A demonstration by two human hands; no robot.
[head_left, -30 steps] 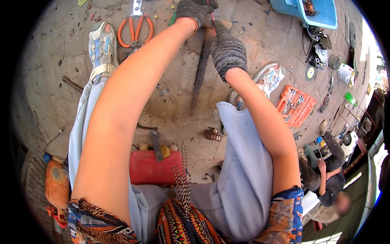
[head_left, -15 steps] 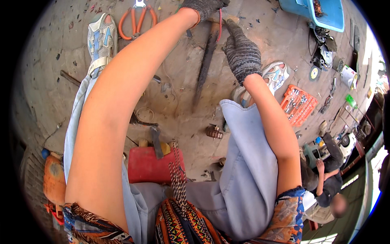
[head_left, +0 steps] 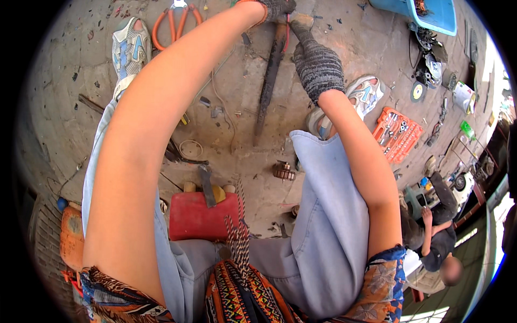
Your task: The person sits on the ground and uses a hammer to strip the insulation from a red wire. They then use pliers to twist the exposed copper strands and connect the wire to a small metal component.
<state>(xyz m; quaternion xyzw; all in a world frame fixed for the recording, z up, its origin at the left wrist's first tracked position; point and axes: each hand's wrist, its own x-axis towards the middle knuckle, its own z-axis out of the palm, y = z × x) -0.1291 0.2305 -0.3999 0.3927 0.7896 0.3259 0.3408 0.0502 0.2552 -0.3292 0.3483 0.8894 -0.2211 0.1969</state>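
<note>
My gloved left hand [head_left: 277,11], partly beyond the top edge, is closed on a thin red wire [head_left: 286,39]. My gloved right hand [head_left: 318,67] is just right of it, index finger extended toward the head [head_left: 303,21] of a long dark hammer-like tool [head_left: 269,86]; the other fingers are bent, and what they hold is hidden. The tool lies on the paving between my sandaled feet [head_left: 129,48]. Orange-handled cutters [head_left: 175,29] lie left of my left hand.
A blue tub [head_left: 433,19], black metal parts [head_left: 431,59], an orange socket set [head_left: 396,134] and a small motor part [head_left: 284,171] lie around. A red container [head_left: 202,220] is below me, an orange tank [head_left: 72,239] left. Another person [head_left: 439,242] sits at the right.
My right hand has shifted right from where it was a second ago, away from my left hand, then slightly back up. My left hand has moved slightly, still closed.
</note>
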